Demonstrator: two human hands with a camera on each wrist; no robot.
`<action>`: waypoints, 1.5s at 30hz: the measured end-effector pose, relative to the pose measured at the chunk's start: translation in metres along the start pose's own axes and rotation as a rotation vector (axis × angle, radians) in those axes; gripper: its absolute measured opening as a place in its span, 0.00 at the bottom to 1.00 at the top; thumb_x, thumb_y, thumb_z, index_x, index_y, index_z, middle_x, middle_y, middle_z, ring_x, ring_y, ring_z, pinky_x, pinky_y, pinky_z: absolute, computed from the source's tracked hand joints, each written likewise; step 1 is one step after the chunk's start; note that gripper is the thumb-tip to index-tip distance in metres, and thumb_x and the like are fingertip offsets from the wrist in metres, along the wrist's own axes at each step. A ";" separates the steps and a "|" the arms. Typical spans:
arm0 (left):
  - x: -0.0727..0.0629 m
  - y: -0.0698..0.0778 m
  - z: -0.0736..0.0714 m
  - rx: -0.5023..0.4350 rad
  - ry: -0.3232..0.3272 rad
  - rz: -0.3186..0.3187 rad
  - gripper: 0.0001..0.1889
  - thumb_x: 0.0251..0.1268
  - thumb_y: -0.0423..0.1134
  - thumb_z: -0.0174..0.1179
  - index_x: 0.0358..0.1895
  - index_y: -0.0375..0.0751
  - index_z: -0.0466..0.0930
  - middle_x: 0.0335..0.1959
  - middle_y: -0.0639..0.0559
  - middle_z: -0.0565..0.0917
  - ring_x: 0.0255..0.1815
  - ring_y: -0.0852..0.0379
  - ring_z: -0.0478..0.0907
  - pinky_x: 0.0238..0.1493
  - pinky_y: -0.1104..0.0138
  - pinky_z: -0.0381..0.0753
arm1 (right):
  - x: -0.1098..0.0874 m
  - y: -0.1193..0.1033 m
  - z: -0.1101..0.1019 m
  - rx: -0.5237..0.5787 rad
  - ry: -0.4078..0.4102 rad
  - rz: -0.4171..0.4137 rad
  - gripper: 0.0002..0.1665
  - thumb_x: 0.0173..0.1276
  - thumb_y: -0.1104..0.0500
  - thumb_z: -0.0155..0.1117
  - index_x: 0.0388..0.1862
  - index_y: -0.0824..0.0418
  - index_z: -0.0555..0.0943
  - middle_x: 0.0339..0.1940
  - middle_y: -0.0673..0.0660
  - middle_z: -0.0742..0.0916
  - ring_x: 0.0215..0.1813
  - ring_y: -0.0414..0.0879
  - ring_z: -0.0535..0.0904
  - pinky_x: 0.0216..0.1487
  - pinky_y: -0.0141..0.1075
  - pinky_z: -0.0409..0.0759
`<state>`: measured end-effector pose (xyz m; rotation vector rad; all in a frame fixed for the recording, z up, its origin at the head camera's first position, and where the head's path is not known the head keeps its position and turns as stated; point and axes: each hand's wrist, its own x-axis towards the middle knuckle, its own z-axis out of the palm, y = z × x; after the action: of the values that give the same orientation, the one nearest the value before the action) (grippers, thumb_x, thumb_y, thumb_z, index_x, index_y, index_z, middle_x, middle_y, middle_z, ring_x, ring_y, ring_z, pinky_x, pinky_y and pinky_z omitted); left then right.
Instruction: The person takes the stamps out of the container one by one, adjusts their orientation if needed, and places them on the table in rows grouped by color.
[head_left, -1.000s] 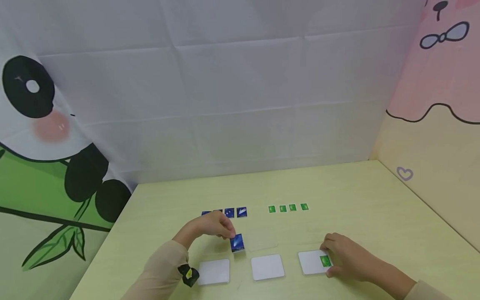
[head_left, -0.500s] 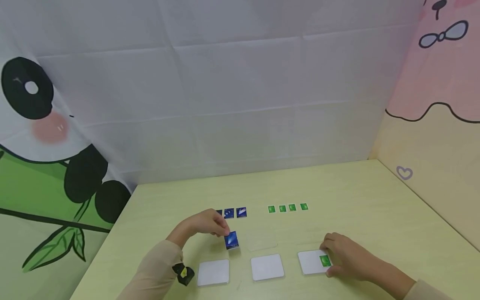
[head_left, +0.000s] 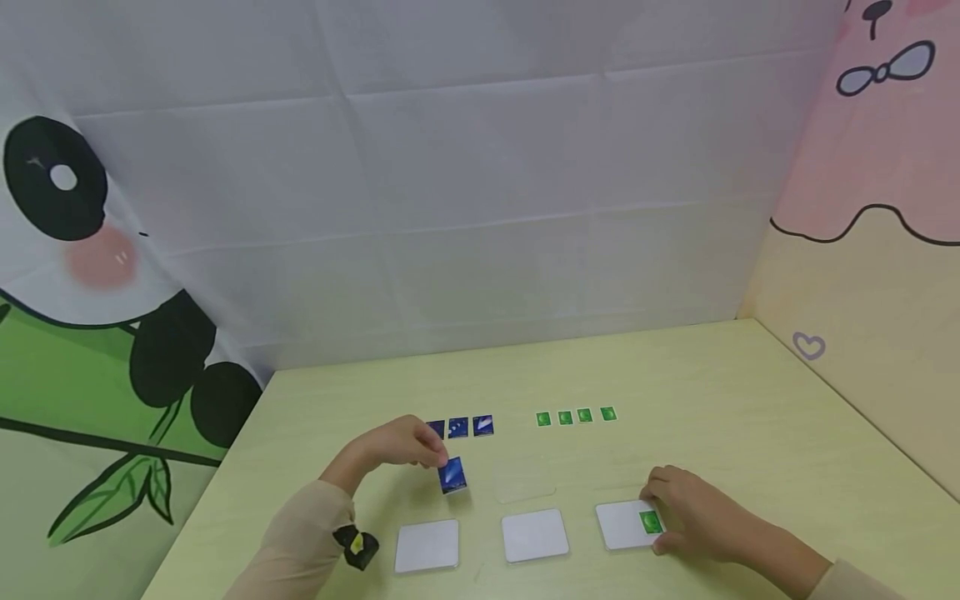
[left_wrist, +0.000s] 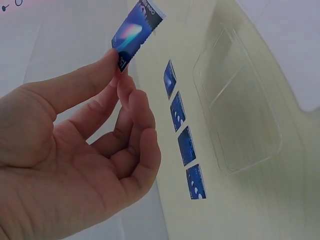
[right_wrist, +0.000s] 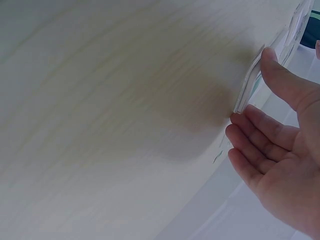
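My left hand [head_left: 401, 442] pinches a small blue stamp [left_wrist: 135, 34] between thumb and fingertips, above the table. Its serrated edge and a bright streak show in the left wrist view. Beyond it lies a row of blue stamps [head_left: 458, 427], partly hidden by the hand in the head view. On the right, my right hand [head_left: 693, 515] grips the right end of a shallow clear plastic case [right_wrist: 246, 85], thumb on the near edge and fingers on the far edge. A white card [head_left: 621, 525] lies in it, with a green stamp [head_left: 650, 522] at its right end.
Two more white cards, a left one [head_left: 426, 547] and a middle one [head_left: 535, 535], lie on the pale wooden table [head_left: 750, 400]. A transparent case [left_wrist: 240, 105] rests behind the middle card. Several green stamps [head_left: 585, 415] form a row at the back. Cloth-covered walls surround the table.
My left hand has moved to the left and slightly away from me, carrying the blue stamp over the table. My right hand has stayed on the clear case.
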<state>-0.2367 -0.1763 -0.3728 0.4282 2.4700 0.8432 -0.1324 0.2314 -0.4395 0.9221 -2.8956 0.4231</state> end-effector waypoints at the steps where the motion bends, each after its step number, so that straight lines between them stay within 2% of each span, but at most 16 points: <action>1: 0.000 -0.001 -0.001 0.002 -0.001 -0.001 0.06 0.61 0.39 0.64 0.36 0.39 0.85 0.32 0.51 0.85 0.34 0.57 0.76 0.46 0.57 0.80 | 0.000 0.000 0.000 0.000 -0.001 0.001 0.27 0.44 0.45 0.79 0.40 0.58 0.82 0.37 0.42 0.80 0.39 0.33 0.71 0.44 0.35 0.78; 10: -0.004 -0.006 -0.007 0.008 0.007 -0.019 0.06 0.62 0.39 0.63 0.36 0.41 0.84 0.32 0.53 0.84 0.35 0.57 0.77 0.50 0.54 0.79 | 0.000 0.000 0.000 0.004 -0.003 0.010 0.28 0.44 0.44 0.78 0.40 0.58 0.82 0.37 0.42 0.80 0.39 0.33 0.71 0.44 0.35 0.78; 26: -0.010 -0.013 -0.019 0.006 0.017 -0.030 0.05 0.63 0.38 0.62 0.35 0.39 0.83 0.31 0.50 0.84 0.34 0.56 0.76 0.48 0.55 0.79 | -0.001 -0.001 0.000 0.008 0.003 0.015 0.27 0.44 0.45 0.79 0.40 0.57 0.81 0.37 0.42 0.80 0.39 0.33 0.70 0.44 0.35 0.77; 39: -0.017 -0.014 -0.030 0.032 0.037 -0.070 0.05 0.63 0.37 0.62 0.36 0.39 0.83 0.31 0.51 0.84 0.34 0.56 0.76 0.50 0.55 0.79 | -0.001 -0.001 0.000 0.002 0.006 0.015 0.27 0.43 0.45 0.79 0.39 0.57 0.81 0.37 0.42 0.80 0.39 0.33 0.70 0.43 0.34 0.77; 45: -0.018 -0.019 -0.035 0.050 0.056 -0.090 0.07 0.62 0.38 0.63 0.36 0.38 0.84 0.32 0.49 0.85 0.35 0.56 0.77 0.48 0.56 0.80 | 0.000 -0.001 -0.001 0.000 -0.007 0.016 0.27 0.43 0.45 0.79 0.40 0.57 0.81 0.38 0.42 0.80 0.39 0.33 0.71 0.44 0.35 0.77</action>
<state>-0.2433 -0.2160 -0.3543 0.3119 2.5459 0.7686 -0.1315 0.2307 -0.4387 0.9027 -2.9108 0.4226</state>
